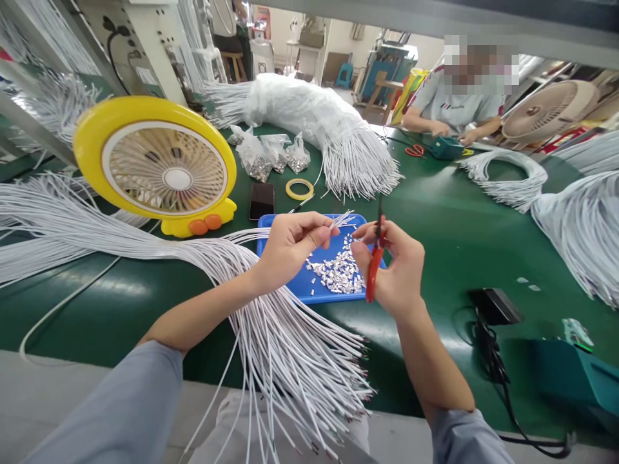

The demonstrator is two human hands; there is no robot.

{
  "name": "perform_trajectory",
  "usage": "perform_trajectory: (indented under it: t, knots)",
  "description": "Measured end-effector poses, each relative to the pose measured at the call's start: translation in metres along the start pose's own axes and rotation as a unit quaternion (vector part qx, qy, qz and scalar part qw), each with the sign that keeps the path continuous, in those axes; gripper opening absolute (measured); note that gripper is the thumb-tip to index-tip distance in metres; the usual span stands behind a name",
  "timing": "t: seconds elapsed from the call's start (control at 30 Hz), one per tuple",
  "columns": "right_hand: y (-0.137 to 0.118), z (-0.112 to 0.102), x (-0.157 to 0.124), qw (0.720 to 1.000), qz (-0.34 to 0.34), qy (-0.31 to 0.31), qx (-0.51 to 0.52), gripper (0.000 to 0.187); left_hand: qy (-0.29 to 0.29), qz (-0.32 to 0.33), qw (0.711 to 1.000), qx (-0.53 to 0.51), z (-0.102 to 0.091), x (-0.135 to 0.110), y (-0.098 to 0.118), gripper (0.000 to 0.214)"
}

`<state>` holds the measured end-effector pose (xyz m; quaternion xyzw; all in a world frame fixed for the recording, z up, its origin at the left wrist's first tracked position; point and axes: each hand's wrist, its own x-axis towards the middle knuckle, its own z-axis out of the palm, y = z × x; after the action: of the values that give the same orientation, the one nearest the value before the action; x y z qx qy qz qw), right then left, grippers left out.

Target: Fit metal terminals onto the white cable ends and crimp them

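A small cluster of thin white wires (344, 220) is held up, its loose ends splayed toward the far right. Red-handled scissors (374, 274) are held just to the right, dark blades upward. Beneath, small silvery pieces (341, 274) lie scattered in a blue tray (298, 283).

A green counter (459, 238) is stretching beneath the left hand (294, 248) and right hand (400, 270), with a blue tray (322, 298) lying below both. Left of the left hand, white cables (178, 249) and a yellow fan (167, 169) are resting; beyond it, a phone (262, 201), tape roll (289, 189) and bags (260, 161) are lying. Right of the right hand, a teal box (578, 377) is sitting.
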<state>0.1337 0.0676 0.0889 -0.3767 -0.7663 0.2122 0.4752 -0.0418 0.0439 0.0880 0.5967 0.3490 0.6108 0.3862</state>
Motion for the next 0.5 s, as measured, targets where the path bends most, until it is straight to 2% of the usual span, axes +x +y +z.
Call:
perform_trajectory:
  t: [0.1, 0.23, 0.5]
  knots:
    - [-0.0001, 0.0005, 0.0013, 0.996, -0.007, -0.04, -0.085, 0.02, 0.023, 0.034, 0.998, 0.057, -0.0016, 0.0003, 0.0026, 0.021]
    - [-0.0024, 0.002, 0.0027, 0.987, -0.05, -0.046, -0.148, 0.027, 0.021, 0.083, 0.991, 0.099, -0.0005, -0.0006, 0.0034, 0.021]
    - [-0.0039, 0.0019, 0.003, 0.98, -0.062, -0.065, -0.176, 0.03, 0.015, 0.124, 0.983, 0.137, 0.0024, -0.0028, -0.0026, 0.013]
